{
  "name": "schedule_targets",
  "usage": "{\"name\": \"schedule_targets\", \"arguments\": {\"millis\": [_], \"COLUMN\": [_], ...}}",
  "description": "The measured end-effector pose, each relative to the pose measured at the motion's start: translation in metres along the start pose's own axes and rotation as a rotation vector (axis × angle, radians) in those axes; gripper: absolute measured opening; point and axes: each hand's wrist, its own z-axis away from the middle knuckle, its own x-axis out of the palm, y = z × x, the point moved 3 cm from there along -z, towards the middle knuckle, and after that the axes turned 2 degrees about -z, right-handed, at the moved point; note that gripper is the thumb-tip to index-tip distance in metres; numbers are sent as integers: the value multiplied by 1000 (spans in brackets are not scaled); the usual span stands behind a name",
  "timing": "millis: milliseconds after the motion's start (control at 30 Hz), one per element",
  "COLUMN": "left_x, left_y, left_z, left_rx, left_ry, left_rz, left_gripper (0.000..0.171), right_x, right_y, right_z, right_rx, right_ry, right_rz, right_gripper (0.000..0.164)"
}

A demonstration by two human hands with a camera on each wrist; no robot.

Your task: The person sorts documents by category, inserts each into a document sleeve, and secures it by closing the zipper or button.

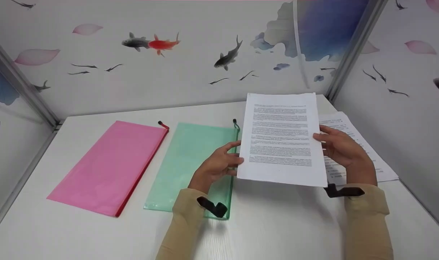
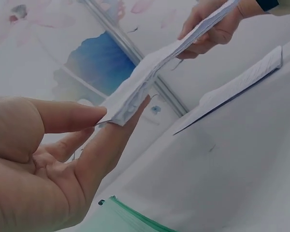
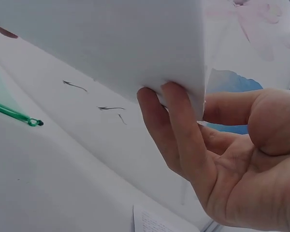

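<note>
Both hands hold a stack of printed paper (image 1: 280, 137) up over the right half of the table, its text side facing the head camera. At the stack's left edge my left hand (image 1: 219, 162) pinches it, thumb (image 2: 72, 116) on top and fingers beneath. My right hand (image 1: 343, 148) grips the opposite edge; in the right wrist view two fingertips (image 3: 176, 92) press the blank underside. Beneath the left forearm lies a green zip folder (image 1: 190, 159). More printed sheets (image 1: 367, 155) lie on the table behind the right hand, partly hidden by it.
A pink zip folder (image 1: 111, 166) with a red zip edge lies on the left of the white table (image 1: 277, 224). Printed wall panels with fish (image 1: 226, 57) and metal corner posts (image 1: 356, 47) enclose the table at the back and sides.
</note>
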Motion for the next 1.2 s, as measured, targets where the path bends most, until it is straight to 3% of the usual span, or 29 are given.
{"name": "schedule_targets", "arguments": {"millis": [233, 533, 767, 900, 1000, 1200], "left_x": [-1, -2, -2, -1, -1, -2], "left_y": [1, -2, 1, 2, 1, -2], "left_z": [1, 7, 11, 11, 10, 8], "left_rx": [-19, -61, 43, 78, 53, -80], "left_ry": [27, 182, 252, 299, 329, 363], "left_rz": [-145, -378, -699, -811, -887, -1099], "left_gripper": [56, 47, 51, 54, 61, 82], "right_x": [-4, -7, -10, -12, -14, -16], "right_y": [-4, -7, -3, -2, -2, -4], "right_z": [4, 3, 5, 5, 5, 7], "right_rx": [-33, -50, -52, -59, -62, -70], "right_ry": [-35, -57, -48, -68, -73, -69], "right_rz": [-59, -77, -83, -80, -84, -87], "right_gripper": [50, 50, 46, 43, 43, 43]}}
